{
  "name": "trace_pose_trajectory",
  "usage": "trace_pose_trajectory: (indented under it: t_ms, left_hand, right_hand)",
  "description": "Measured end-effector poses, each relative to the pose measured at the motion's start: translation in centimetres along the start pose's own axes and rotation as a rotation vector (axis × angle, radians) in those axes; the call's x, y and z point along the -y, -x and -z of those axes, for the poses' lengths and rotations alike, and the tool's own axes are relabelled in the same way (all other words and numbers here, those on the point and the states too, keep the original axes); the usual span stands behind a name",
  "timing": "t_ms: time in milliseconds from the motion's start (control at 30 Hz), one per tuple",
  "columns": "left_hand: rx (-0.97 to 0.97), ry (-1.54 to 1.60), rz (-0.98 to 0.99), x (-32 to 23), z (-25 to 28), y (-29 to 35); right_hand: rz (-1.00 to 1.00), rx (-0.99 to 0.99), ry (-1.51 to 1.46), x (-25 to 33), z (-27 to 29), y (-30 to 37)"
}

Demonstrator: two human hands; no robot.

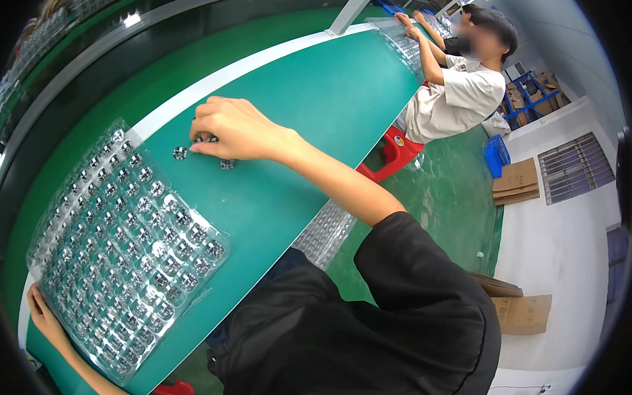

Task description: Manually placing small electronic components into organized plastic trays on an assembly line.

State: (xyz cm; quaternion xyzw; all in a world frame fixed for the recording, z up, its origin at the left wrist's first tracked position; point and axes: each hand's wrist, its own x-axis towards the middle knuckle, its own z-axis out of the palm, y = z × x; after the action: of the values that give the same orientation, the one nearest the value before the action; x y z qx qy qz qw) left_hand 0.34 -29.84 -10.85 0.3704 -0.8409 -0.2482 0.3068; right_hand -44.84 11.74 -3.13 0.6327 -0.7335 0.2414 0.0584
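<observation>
A clear plastic blister tray [125,263] lies slanted on the green table, its rounded pockets filled with many small round circuit boards. My left hand [44,317] grips the tray's left edge, with the fingertips partly hidden by the rim. Beyond the tray's far right corner, my right hand [235,128] is bent down to the tabletop. Its curled fingers close on a small circuit board [206,138], mostly covered by them. One loose round board [180,153] lies just left of these fingers, and another small board [226,164] sits under the palm's near side.
The green table [312,93] has a white far rim and a grey post [351,12]. Along the table to the right, a person in a light shirt [465,88] works at other clear trays [401,38]. A red stool [396,153] and stacked clear trays [324,232] stand beside the near edge.
</observation>
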Motion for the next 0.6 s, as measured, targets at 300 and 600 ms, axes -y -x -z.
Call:
trace_pose_trajectory:
  t_ms: [300,600]
  left_hand:
    - [0.010,0.005,0.039,0.3,0.2,-0.1]
    - [0.002,0.044,0.040,1.0,-0.2,-0.1]
  right_hand:
    - [-0.211,0.096,0.076,2.9,3.5,4.4]
    - [-0.285,0.085,-0.020,3.4,1.5,5.5]
